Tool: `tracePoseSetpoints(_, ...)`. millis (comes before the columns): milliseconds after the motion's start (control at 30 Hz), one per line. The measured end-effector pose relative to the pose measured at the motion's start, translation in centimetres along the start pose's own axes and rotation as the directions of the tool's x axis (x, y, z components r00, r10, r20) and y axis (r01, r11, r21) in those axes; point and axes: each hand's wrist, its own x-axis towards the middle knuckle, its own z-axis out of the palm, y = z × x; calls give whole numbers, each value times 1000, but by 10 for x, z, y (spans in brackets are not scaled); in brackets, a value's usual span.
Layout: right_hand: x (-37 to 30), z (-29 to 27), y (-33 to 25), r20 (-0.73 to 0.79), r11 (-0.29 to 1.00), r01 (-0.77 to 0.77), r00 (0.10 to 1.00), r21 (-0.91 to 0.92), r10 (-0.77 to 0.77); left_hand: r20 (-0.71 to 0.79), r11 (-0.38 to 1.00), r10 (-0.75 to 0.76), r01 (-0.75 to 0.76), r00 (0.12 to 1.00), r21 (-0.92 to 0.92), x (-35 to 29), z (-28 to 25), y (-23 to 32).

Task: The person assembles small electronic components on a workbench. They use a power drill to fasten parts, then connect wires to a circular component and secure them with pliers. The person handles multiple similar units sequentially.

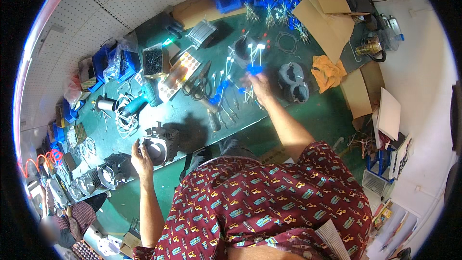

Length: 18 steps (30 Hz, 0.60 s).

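- My right grip (260, 86) is closed, as far as the blur lets me judge, on a wire bundle (255, 69), blue with white plugs, raised over the surface (173, 110).
- My left grip (141, 160) is partly curled, fingers against the side of the housing (163, 144); I cannot tell how firmly it holds.
- The housing sits by the near edge, its pale round opening showing. I see no wires in it, so I judge the two parts unjoined.
- Also unjoined: loose bundles (221, 88) between my hands, and a far heap (270, 15) of similar ones.
- Other housings (108, 177) stand along the edge to my left; I cannot tell whether those are finished.
- The drill (132, 105) and scissors (196, 86) lie unheld, so neither is in use now.
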Motion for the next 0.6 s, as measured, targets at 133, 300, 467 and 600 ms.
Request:
tracePoseSetpoints(133,-9,12,-7,-80,992,51,996,117,-42,-3,998,-3,3,1000,64,0,-12,3)
tracePoseSetpoints(300,-11,13,-13,-224,939,54,974,339,24,-153,887,392,-328,907,324,5,-19,99)
tracePoseSetpoints(467,-35,28,-48,-106,821,-21,990,570,98,373,957,290,-265,881,-117,11,58,205)
tracePoseSetpoints(600,-65,73,-67,15,784,-68,997,618,75,573,943,277,-103,771,-317,-3,130,267)
